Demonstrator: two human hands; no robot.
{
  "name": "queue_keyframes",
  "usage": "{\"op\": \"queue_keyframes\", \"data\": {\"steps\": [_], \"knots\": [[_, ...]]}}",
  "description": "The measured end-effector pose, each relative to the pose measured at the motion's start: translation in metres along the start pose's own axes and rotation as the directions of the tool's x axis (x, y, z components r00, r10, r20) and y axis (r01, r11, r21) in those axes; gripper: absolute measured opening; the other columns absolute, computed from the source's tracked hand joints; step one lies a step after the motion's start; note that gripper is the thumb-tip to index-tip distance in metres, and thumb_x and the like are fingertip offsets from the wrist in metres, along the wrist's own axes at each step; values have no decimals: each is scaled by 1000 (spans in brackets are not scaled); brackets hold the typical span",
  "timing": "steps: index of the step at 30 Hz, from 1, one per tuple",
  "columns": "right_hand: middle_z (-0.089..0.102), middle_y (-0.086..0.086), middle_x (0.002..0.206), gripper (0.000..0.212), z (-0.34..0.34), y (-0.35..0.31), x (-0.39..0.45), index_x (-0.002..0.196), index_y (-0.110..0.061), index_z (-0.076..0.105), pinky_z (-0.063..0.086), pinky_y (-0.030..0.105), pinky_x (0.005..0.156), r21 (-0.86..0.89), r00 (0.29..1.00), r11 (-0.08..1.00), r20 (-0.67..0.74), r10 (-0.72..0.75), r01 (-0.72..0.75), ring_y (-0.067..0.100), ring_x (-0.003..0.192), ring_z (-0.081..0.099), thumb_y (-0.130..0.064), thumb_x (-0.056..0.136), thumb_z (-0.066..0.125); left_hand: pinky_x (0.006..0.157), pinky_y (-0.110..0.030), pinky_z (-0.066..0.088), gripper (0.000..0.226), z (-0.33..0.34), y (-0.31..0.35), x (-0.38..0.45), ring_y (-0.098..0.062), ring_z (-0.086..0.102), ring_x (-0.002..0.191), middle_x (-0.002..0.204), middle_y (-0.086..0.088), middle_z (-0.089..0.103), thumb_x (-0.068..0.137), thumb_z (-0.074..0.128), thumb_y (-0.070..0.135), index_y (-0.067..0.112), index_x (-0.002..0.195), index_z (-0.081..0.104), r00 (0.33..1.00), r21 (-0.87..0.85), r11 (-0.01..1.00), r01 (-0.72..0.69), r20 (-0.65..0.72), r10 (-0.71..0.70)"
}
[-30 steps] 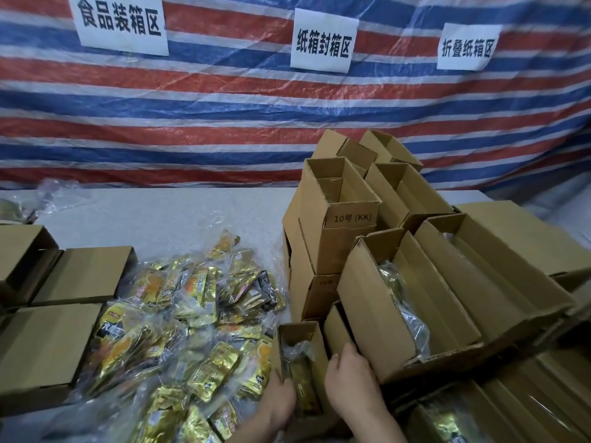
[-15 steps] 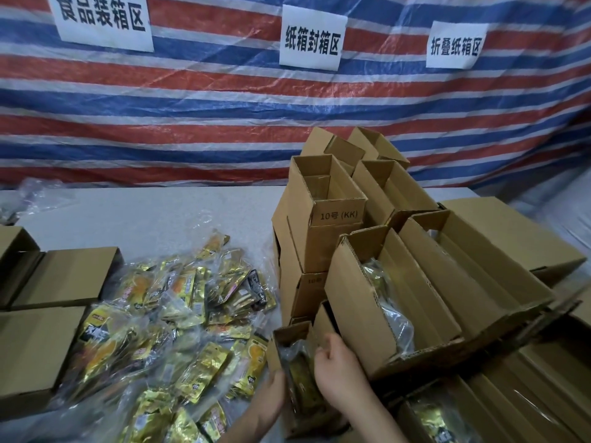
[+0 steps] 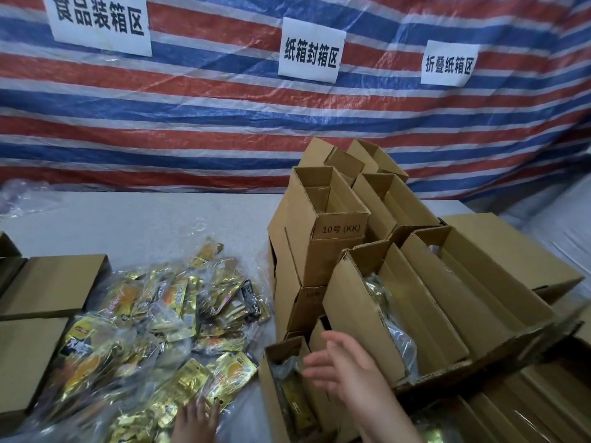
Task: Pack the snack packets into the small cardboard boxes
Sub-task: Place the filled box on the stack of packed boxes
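A heap of gold and yellow snack packets (image 3: 153,324) lies in clear plastic on the grey table, left of centre. A small open cardboard box (image 3: 271,378) stands near the front edge with gold packets inside it. My right hand (image 3: 345,369) hovers over that box's right rim, fingers spread, holding nothing. My left hand (image 3: 196,422) rests flat on the packets at the bottom edge, fingers apart. Just right, a larger open box (image 3: 355,318) holds wrapped packets.
A stack of open empty boxes (image 3: 323,225) rises behind the small box. Closed flat boxes (image 3: 51,282) lie at the left. More boxes (image 3: 511,263) crowd the right side. A striped tarpaulin with paper signs (image 3: 311,49) hangs behind the table (image 3: 144,222).
My left hand left the small box and moved left onto the packet heap. My right hand lifted off the box's rim and opened. The view tilted up a little.
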State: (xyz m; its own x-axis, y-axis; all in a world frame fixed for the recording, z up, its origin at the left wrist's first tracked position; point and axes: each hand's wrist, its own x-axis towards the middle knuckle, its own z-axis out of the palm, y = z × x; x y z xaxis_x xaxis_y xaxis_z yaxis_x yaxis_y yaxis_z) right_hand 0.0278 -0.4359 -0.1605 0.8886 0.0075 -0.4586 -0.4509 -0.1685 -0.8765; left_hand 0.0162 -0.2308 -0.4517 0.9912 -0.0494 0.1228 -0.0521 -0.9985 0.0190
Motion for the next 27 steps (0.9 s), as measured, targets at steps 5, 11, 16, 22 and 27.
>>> {"op": "queue_keyframes", "data": {"steps": [5,11,16,22,27], "knots": [[66,-28,101,37,-15,5,-24,120,-39,60,46,6,85,-661,738,500,122,-664,559,-8,99,61,-13,93,63,38,-49,52,45,-28,20,13,-45,59,42,50,-25,57,63,26,14,-6,45,63,969,-77,982,172,194,-155],[73,4,90,27,-22,5,-24,81,-13,78,56,40,76,-914,332,-123,262,-906,386,25,90,71,-7,75,53,79,-42,56,26,-78,40,28,-32,67,95,104,-11,64,90,48,22,10,102,67,885,-332,898,290,451,-119],[71,3,107,67,-32,-5,-33,110,-14,73,52,45,75,-987,561,73,20,-827,142,24,93,70,-7,46,92,85,-32,47,32,-91,64,42,-11,59,94,104,1,63,104,32,41,25,105,59,892,-768,453,453,396,-219],[68,-10,89,33,-31,-19,-43,112,-32,56,44,25,77,-993,735,44,48,-677,106,4,79,66,-57,96,40,89,-32,51,28,-115,84,45,-13,60,99,114,1,55,100,42,45,29,122,49,884,-763,449,464,435,-174],[58,-13,78,24,-38,-24,-42,108,-33,56,40,10,53,-994,785,72,22,-619,85,0,67,61,-50,100,42,84,-32,51,25,-126,86,38,-13,59,93,111,-3,57,102,43,36,20,118,53,897,-770,465,437,411,-163]]}}
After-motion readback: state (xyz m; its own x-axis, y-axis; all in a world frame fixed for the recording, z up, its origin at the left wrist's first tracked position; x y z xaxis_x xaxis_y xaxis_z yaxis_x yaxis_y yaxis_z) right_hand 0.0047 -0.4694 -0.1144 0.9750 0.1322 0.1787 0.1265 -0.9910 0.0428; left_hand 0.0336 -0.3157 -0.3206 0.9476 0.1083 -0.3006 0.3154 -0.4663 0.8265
